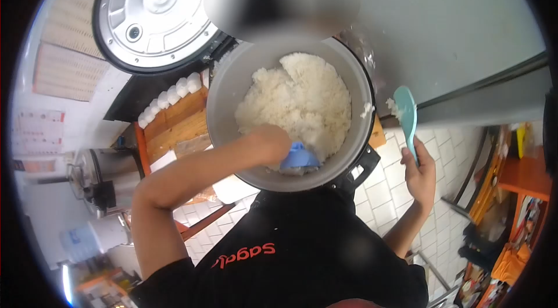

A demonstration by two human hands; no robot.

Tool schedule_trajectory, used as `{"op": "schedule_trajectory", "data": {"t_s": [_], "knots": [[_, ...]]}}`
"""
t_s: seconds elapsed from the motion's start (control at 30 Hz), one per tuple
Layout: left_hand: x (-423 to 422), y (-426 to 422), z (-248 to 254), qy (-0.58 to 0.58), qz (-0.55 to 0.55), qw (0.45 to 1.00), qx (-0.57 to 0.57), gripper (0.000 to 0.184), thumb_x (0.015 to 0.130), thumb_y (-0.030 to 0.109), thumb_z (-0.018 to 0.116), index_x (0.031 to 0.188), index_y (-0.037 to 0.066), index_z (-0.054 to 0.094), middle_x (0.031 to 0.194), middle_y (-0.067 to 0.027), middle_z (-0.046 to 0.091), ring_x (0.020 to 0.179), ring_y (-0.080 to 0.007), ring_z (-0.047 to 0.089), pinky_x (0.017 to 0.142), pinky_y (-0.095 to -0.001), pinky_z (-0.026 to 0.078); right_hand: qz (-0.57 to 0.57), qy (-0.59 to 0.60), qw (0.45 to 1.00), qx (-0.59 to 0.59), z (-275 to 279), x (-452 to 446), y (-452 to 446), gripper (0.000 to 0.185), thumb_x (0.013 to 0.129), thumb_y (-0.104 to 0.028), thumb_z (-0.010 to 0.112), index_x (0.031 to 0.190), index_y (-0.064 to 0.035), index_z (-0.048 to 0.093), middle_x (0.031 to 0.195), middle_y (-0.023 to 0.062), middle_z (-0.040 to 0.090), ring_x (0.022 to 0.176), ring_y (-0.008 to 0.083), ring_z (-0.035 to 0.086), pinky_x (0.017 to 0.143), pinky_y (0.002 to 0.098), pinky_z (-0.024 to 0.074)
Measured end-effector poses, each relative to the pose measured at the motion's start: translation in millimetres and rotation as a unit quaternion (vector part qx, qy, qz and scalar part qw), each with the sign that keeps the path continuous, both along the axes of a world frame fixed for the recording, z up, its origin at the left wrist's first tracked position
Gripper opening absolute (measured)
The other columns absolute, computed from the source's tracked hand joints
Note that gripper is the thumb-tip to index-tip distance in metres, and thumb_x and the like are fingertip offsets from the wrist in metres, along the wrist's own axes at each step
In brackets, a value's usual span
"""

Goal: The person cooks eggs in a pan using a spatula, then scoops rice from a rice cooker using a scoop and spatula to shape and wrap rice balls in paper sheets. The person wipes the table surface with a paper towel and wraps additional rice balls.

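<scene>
A large grey rice cooker pot [224, 98] stands in front of me with a mound of cooked white rice [299, 95] inside. My left hand [272, 144] reaches into its near side, closed on a blue cup [299, 158] at the edge of the rice. Part of the cup and most of the fingers are hidden. Out to the right of the pot, my right hand [419, 171] grips the handle of a teal rice paddle [408, 111]. The paddle points upward, and rice grains cling to its blade.
The cooker's round metal lid [163, 2] stands open at the upper left. On a wooden table [165, 130] lies a row of several small white rounded pieces [170, 97]. A large grey surface [447, 29] rises at the upper right. Orange shelving [526, 174] stands far right.
</scene>
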State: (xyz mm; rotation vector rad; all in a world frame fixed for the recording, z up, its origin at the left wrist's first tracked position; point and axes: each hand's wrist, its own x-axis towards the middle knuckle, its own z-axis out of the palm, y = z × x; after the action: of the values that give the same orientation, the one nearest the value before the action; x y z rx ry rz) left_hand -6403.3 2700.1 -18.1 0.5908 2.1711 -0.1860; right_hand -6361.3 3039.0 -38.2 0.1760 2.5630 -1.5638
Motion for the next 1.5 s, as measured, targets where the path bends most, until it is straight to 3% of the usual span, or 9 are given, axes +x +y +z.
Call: {"op": "schedule_trajectory", "data": {"t_s": [0.2, 0.3, 0.37, 0.5, 0.63, 0.8, 1.07, 1.3, 1.5], "knots": [[-41, -40, 22, -0.158, -0.032, 0.986, 0.043, 0.032, 0.089, 0.032, 0.057, 0.095, 0.004, 0.072, 0.078, -0.0131, 0.07, 0.069, -0.0275, 0.067, 0.061, -0.0392, 0.052, -0.003, 0.045, 0.987, -0.157, 13, -8, -18, 0.037, 0.096, -0.017, 0.057, 0.127, 0.0029, 0.051, 0.076, 0.0087, 0.066, 0.068, 0.0116, 0.06, 0.064, 0.0258, 0.0467], [-35, -67, 73, -0.091, 0.052, 0.976, 0.188, 0.041, 0.091, 0.042, 0.056, 0.102, 0.004, 0.068, 0.07, -0.0096, 0.065, 0.062, -0.0222, 0.065, 0.056, -0.0344, 0.05, 0.062, 0.077, 0.987, -0.131, 32, -14, -39, 0.032, 0.096, -0.018, 0.059, 0.12, 0.0027, 0.054, 0.078, 0.0074, 0.066, 0.071, 0.0112, 0.06, 0.066, 0.0254, 0.0472], [-26, -66, 103, -0.076, 0.222, 0.964, 0.125, 0.043, 0.093, 0.044, 0.055, 0.109, 0.006, 0.065, 0.066, -0.0072, 0.06, 0.057, -0.018, 0.062, 0.054, -0.033, 0.048, 0.1, 0.095, 0.975, -0.174, 45, -21, -58, 0.031, 0.092, -0.018, 0.067, 0.114, 0.0009, 0.057, 0.083, 0.0053, 0.067, 0.074, 0.0098, 0.058, 0.069, 0.0242, 0.0468], [2, -87, 85, -0.01, 0.428, 0.87, 0.246, 0.04, 0.096, 0.042, 0.054, 0.107, 0.004, 0.06, 0.06, -0.002, 0.049, 0.049, -0.0117, 0.051, 0.049, -0.0301, 0.044, 0.183, 0.143, 0.96, -0.156, 65, -36, -102, 0.037, 0.091, -0.02, 0.069, 0.121, -0.0011, 0.06, 0.09, 0.0076, 0.068, 0.079, 0.0101, 0.059, 0.074, 0.0268, 0.0482], [23, -89, 70, -0.007, 0.549, 0.767, 0.332, 0.032, 0.098, 0.035, 0.055, 0.098, 0.003, 0.053, 0.059, 0.0011, 0.043, 0.048, -0.0103, 0.044, 0.045, -0.0288, 0.042, 0.227, 0.199, 0.94, -0.158, 53, -43, -152, 0.045, 0.095, -0.02, 0.06, 0.137, -0.0058, 0.051, 0.104, 0.0179, 0.068, 0.091, 0.0269, 0.067, 0.08, 0.0364, 0.0506], [37, -72, 46, 0.023, 0.609, 0.658, 0.442, 0.031, 0.099, 0.032, 0.055, 0.096, 0.002, 0.051, 0.06, 0.0002, 0.044, 0.047, -0.011, 0.045, 0.042, -0.0289, 0.041, 0.252, 0.296, 0.92, 0.043, 31, -41, -186, 0.045, 0.098, -0.014, 0.051, 0.142, -0.0093, 0.046, 0.08, 0.0182, 0.065, 0.065, 0.0311, 0.063, 0.067, 0.0394, 0.0514], [36, -59, 33, 0.004, 0.619, 0.636, 0.461, 0.027, 0.099, 0.029, 0.053, 0.096, 0.002, 0.05, 0.061, -0.001, 0.044, 0.044, -0.0111, 0.042, 0.04, -0.0289, 0.039, 0.276, 0.197, 0.93, 0.143, 39, -14, -173, 0.043, 0.096, -0.015, 0.051, 0.139, -0.0111, 0.049, 0.069, 0.0193, 0.064, 0.06, 0.0382, 0.063, 0.061, 0.048, 0.0515], [17, -81, 42, 0.015, 0.622, 0.611, 0.489, 0.021, 0.097, 0.028, 0.056, 0.089, 0.009, 0.049, 0.059, 0.0037, 0.039, 0.044, -0.0087, 0.038, 0.039, -0.0257, 0.035, 0.374, 0.183, 0.884, 0.21, 43, -12, -127, 0.046, 0.091, -0.016, 0.051, 0.136, -0.0081, 0.05, 0.078, 0.0234, 0.066, 0.073, 0.0391, 0.066, 0.068, 0.0489, 0.0525], [23, -63, 53, -0.003, 0.577, 0.7, 0.421, 0.033, 0.098, 0.035, 0.056, 0.08, 0.009, 0.047, 0.059, 0.0027, 0.041, 0.044, -0.0087, 0.041, 0.04, -0.0262, 0.037, 0.277, 0.355, 0.885, 0.117, 66, -24, -162, 0.04, 0.094, -0.015, 0.055, 0.134, -0.014, 0.055, 0.08, 0.0176, 0.066, 0.061, 0.0364, 0.064, 0.058, 0.0433, 0.053]]}}
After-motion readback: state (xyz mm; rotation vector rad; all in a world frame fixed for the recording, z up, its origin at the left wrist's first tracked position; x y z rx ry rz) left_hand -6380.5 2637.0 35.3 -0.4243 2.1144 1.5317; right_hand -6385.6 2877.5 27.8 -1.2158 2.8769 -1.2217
